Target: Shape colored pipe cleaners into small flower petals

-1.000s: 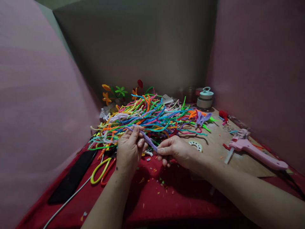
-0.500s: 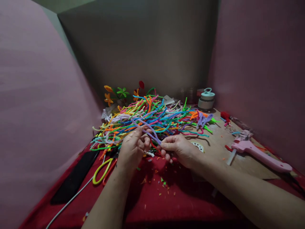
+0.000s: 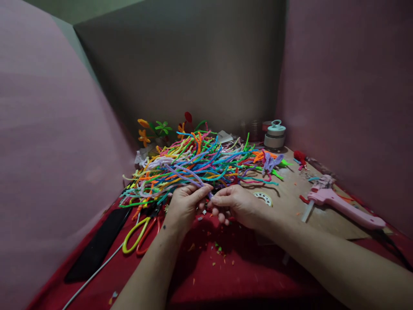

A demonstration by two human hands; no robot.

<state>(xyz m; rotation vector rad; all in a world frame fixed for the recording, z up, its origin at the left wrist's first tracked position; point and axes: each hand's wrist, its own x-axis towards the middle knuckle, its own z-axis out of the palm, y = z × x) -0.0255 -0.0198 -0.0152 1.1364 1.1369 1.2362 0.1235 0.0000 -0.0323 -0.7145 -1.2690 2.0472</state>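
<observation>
A lavender pipe cleaner (image 3: 190,177), bent back on itself with two strands side by side, runs from the pile down to my fingers. My left hand (image 3: 189,204) pinches it between thumb and forefinger. Just to the right, my right hand (image 3: 234,204) grips its near end with thumb and fingertips, and the two hands almost touch. Behind them spreads a heap of many-coloured pipe cleaners (image 3: 206,157). Scissors with one yellow and one red handle (image 3: 137,237) lie left of my left wrist, their blades partly hidden under the heap.
A pink glue gun (image 3: 348,206) rests on a brown board (image 3: 290,189) at right. A black phone-like slab (image 3: 97,245) and a white cable (image 3: 93,275) lie at left. Pipe-cleaner flowers (image 3: 145,133) and a lidded jar (image 3: 275,135) stand behind. Scraps dot the red cloth (image 3: 226,280).
My left hand has moved right and down along the lavender pipe cleaner, closing on it beside my right hand. The whole view has shifted slightly.
</observation>
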